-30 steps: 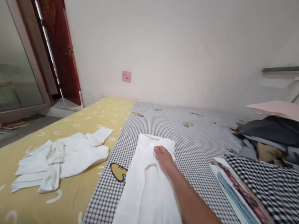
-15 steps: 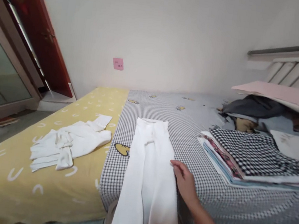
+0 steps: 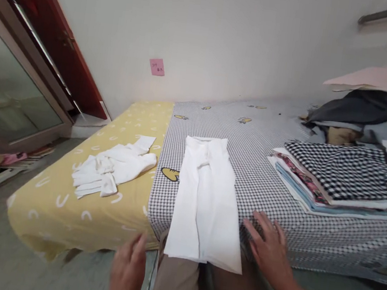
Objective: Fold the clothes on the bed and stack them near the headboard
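Bed (image 3: 218,122) under two covers: yellow cover (image 3: 41,215) with white arcs at left, black-and-white checked cover (image 3: 257,172) with yellow motifs across middle and right. On yellow, near line between both, crumpled white garment (image 3: 125,163). On checked, white trousers (image 3: 220,198) laid flat, waist at far end, leg ends jutting past near edge. Farther right, stack of folded clothes (image 3: 310,191), gingham piece (image 3: 350,171) on top; just behind, loose heap of dark and grey clothing (image 3: 365,109).

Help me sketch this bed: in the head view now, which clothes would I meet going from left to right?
Crumpled white garment → white trousers → stack of folded clothes. The dark heap overlaps the stack's span, so it is left out.
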`<state>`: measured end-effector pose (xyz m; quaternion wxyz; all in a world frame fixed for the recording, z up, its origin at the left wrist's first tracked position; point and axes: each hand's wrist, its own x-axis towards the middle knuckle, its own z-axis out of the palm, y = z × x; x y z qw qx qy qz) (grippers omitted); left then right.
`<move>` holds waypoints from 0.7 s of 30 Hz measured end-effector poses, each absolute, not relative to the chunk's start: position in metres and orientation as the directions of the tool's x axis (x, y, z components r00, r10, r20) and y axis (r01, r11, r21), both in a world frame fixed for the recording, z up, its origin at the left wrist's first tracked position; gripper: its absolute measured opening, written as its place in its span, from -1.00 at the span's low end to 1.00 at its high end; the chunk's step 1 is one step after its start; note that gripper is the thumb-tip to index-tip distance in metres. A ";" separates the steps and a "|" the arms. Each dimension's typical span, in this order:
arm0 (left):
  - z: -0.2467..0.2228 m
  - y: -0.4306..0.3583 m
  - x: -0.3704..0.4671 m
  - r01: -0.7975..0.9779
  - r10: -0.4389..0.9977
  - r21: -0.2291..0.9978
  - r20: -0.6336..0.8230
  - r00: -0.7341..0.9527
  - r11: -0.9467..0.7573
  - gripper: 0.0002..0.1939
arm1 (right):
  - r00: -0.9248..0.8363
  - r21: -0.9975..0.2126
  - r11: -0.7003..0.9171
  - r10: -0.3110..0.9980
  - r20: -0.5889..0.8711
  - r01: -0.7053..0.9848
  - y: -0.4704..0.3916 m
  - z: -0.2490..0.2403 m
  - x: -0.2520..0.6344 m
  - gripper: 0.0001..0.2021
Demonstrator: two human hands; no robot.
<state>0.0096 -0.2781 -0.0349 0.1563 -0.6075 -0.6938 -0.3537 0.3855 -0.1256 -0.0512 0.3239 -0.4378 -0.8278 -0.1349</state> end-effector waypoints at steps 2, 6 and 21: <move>-0.032 -0.253 -0.013 1.000 0.732 -0.012 0.682 0.013 -0.006 -0.54 | -0.485 0.016 0.633 0.576 0.658 0.774 -0.119 -0.049 0.373 -0.43; -0.031 -0.200 -0.007 0.915 0.649 -0.328 0.648 0.398 -0.234 -0.39 | -0.654 0.223 0.705 0.428 0.623 0.673 -0.099 -0.048 0.354 -0.31; 0.022 -0.166 0.029 0.702 0.536 -0.194 0.517 0.667 -0.685 -0.78 | -0.736 -0.243 0.892 0.451 0.504 0.381 -0.080 -0.052 0.371 -0.69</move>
